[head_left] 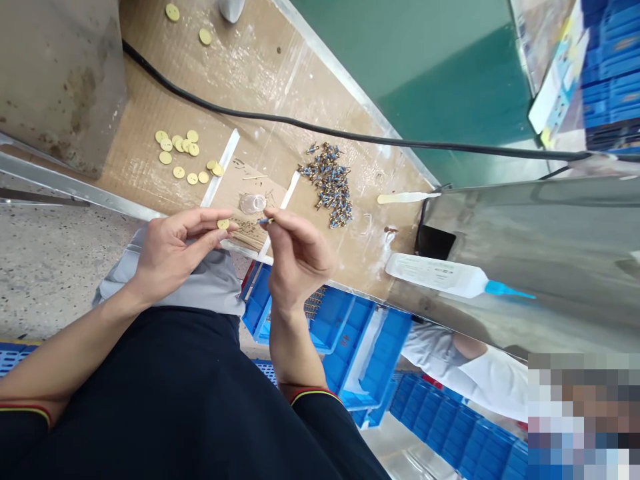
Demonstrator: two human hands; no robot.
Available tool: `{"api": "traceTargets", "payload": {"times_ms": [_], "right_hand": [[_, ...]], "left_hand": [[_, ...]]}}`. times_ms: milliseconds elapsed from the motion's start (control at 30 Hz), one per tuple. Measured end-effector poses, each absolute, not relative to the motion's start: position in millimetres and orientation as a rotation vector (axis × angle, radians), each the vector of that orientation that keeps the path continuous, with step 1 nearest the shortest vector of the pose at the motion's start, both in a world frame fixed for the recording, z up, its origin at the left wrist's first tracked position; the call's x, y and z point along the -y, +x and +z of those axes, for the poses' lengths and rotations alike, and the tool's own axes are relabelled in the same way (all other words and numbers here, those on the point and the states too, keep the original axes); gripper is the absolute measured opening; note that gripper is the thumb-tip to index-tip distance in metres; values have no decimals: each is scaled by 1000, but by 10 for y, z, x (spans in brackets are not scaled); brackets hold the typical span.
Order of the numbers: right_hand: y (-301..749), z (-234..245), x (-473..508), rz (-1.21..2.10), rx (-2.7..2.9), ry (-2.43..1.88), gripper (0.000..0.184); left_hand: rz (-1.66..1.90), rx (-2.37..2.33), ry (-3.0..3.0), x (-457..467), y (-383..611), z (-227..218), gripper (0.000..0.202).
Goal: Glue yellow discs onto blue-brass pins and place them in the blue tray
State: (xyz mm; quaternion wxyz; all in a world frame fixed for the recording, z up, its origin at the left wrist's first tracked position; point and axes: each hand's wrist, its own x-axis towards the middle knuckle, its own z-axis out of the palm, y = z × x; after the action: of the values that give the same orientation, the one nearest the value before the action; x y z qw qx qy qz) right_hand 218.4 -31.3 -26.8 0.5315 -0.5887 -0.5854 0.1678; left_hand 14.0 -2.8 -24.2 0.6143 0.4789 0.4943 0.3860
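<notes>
My left hand point(175, 250) pinches a small round yellow disc point(223, 225) with two holes between thumb and fingertips. My right hand point(297, 257) grips a thin pin-like part with a blue body and brass tip point(265, 221), its end pointing at the disc and a little apart from it. Below the fingers lies a piece of cardboard point(245, 200) holding a clear round plastic piece point(253, 203). More yellow discs point(177, 153) lie in a loose group to the left. A heap of small blue and brass parts point(329, 183) sits to the right.
A cardboard-covered bench point(235, 87) has a black cable point(320, 128) across it, a wooden stick point(403, 197) and a glue bottle with a blue nozzle point(440, 275). A steel panel point(530, 247) stands at the right. Blue crates point(330, 327) sit below the edge, near a co-worker's white sleeve point(465, 367).
</notes>
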Motion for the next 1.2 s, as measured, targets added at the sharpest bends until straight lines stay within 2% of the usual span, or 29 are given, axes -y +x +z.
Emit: {"api": "traceTargets", "payload": {"times_ms": [167,467,633,767,1000,1200], "right_hand": [[2002,-293,384,489,1397,-1292,30],[1978,-351,409,413,1457,-1360,22],[1971,-362,413,425,1433,-1315,29],[1982,-369,427,417,1450,-1357,26],[2015,-357,419,433,1487,-1278,43],[2034,-358,409,289,1582,-1251,43]], "left_hand": [[876,-1196,1223,103,165,-178,28],[886,-1242,1469,133,169,-168,26],[890,-1248,1537,137,172,-168,26],[888,-1252,1552,143,178,-169,26],[905,-1230,1578,146,175,-168,26],[876,-1272,1613,186,181,-128,31]]}}
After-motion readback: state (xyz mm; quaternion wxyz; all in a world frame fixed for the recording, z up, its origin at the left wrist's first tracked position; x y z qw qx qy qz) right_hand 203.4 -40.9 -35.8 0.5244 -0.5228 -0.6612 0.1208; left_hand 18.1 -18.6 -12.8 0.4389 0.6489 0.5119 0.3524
